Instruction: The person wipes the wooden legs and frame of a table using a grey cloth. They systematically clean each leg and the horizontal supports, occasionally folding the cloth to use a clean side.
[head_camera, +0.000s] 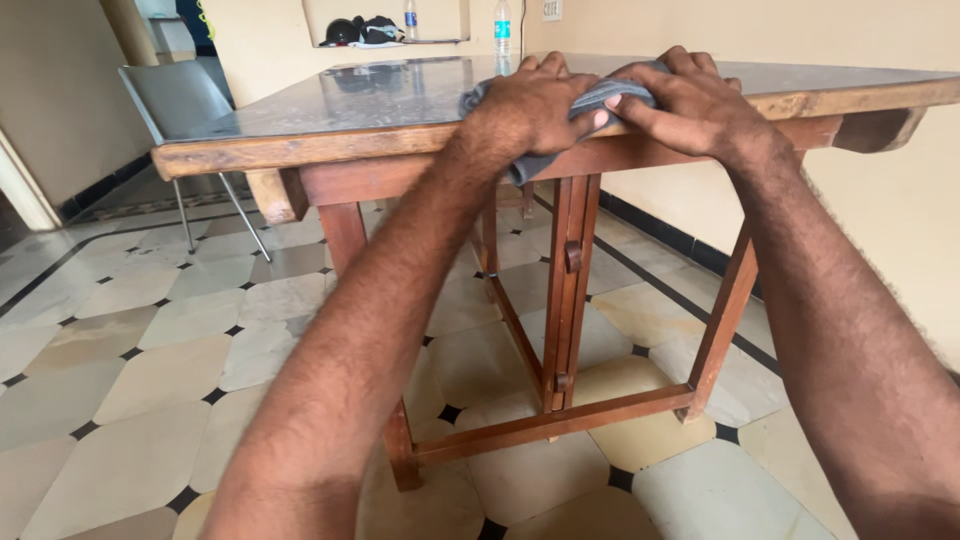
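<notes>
Both hands rest on the near edge of a wooden desk (300, 150) with a dark, glossy top. Left hand (530, 105) lies knuckles up, fingers curled over a grey cloth (600, 95); grip closed on the cloth, thumb tucked at its front. Right hand (690, 100) lies just beside it, fingers spread flat and pressing the same cloth down against the desk edge; its grip is a flat press rather than a closed fist, palm bearing on the fabric. The two hands touch or nearly touch at the fingertips. One end of the cloth bunches up by the left wrist; another fold hangs a little below the desk rim.

Under the desk: reddish wooden legs and a low crossbar frame (560, 420), standing on a floor (150, 370) of pale tiles with small dark square insets.

Far side: a grey chair (175, 95) with thin metal legs, at the desk's left corner. Behind, a wall ledge carries a dark helmet-like object (341, 32) and a small clear bottle (411, 18). A taller clear plastic bottle (502, 28) with a blue label band stands at the far desk edge. Small pale switch plate (551, 9) on the wall, top centre, partly cut off.
</notes>
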